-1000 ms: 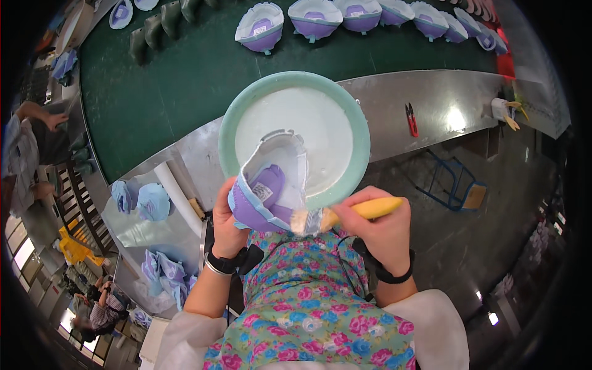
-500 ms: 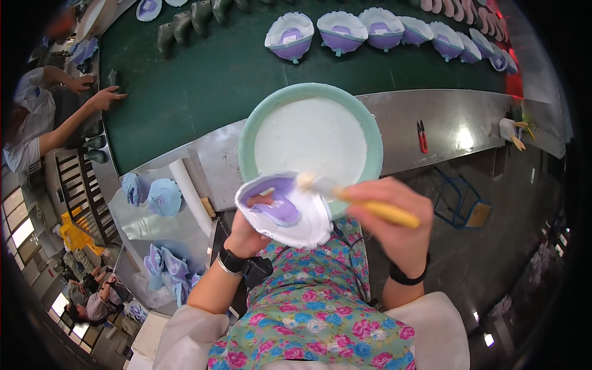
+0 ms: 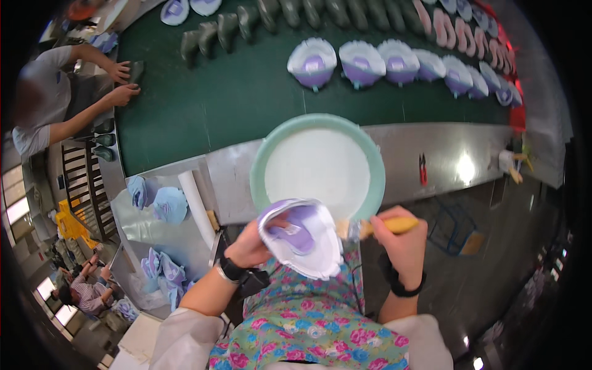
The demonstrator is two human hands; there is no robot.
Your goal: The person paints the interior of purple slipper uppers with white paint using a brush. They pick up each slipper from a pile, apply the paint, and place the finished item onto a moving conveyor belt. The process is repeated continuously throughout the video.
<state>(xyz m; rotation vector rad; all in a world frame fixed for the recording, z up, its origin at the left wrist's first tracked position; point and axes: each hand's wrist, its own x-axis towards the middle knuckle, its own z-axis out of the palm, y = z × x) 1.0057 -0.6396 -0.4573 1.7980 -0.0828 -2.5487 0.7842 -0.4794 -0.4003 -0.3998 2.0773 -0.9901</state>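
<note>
My left hand grips a purple and white shoe upper by its left side, with its hollow facing up and the lower edge tilted toward me. Part of the fingers shows inside the opening. In my right hand is a paintbrush with a yellow handle. Its pale bristles point left, close to the upper's right edge; whether they touch is unclear. Just beyond both hands stands a round pale green basin holding white liquid. The upper overlaps the basin's near rim in view.
Across the green belt stand several purple and white uppers, dark shoe lasts and pink sole-shaped pieces. Red snips lie on the metal ledge. More uppers sit left beside a white roll. A co-worker handles a dark last.
The brush has moved from over the upper's inside to its right edge. The upper has turned, with its near edge lower. The whole view has shifted, showing more of the belt.
</note>
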